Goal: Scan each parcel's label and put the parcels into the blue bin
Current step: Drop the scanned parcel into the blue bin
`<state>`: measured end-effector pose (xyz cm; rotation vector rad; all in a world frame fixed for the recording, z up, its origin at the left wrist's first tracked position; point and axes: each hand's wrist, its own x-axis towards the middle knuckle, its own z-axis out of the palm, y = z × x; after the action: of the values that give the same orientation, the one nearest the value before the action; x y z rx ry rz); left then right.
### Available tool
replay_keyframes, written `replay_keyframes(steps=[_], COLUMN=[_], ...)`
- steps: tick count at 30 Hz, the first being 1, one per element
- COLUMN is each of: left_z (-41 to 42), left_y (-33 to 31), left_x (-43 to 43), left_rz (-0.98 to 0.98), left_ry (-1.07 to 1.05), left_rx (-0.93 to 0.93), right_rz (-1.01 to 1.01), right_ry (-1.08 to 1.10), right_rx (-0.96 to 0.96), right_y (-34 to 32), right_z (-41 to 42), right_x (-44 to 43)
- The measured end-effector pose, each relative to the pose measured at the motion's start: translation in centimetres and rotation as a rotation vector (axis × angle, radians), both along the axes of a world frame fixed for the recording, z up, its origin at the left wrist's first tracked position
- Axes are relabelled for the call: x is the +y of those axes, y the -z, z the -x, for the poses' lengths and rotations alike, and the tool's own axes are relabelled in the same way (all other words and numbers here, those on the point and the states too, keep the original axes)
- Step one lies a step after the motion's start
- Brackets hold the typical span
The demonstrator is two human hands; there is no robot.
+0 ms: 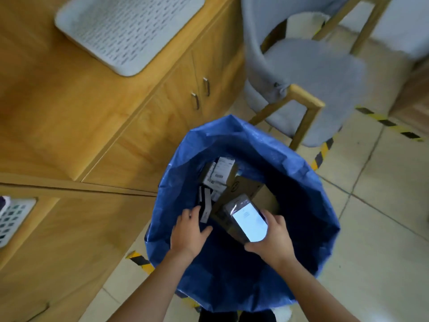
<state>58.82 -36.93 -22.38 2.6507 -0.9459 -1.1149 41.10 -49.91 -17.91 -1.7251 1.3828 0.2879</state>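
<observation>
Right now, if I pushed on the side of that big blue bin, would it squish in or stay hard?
Probably squish: the blue bin has a creased, crinkly wall and an uneven, sagging rim, so it looks floppy. It likely wouldn't slide far, though; the cardboard parcels lying in its bottom should weigh it down.

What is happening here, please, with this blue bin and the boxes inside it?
A person reaches with both hands into the blue bin, which already holds several labelled parcels. The right hand grips a handheld scanner with a lit screen, held just over the parcels. The left hand touches a dark parcel that has a white label strip. Whether it grips that parcel or only touches it cannot be told.
</observation>
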Motion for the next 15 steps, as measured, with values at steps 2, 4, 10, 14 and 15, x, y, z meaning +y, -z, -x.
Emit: replay_keyframes(steps=[2,4,10,14,15], left_z=[1.2,2.9,10.3,17.2,19.2], left_y=[-2.7,-5.5,-13.6,-18.2,-19.3], left_x=[-0.8,-1.6,-4.3,-7.1,-8.0], left_rz=[0.042,0.086,0.285,0.384,0.404], left_ry=[0.073,0.125,0.232,0.400,0.448], left_rx=[-0.037,-0.051,-0.043,-0.059,-0.061], right_rz=[0.036,0.061,0.078,0.126,0.146], right_ry=[0.017,0.055,0.250,0.391,0.437], right_rx=[-0.038,-0.075,-0.236,-0.327,-0.340], right_y=[-2.4,-4.8,-11.6,-16.1,-17.3], right_z=[1.7,3.8,12.8,21.6,24.1], right_x=[-0.2,-0.2,-0.5,-0.5,-0.6])
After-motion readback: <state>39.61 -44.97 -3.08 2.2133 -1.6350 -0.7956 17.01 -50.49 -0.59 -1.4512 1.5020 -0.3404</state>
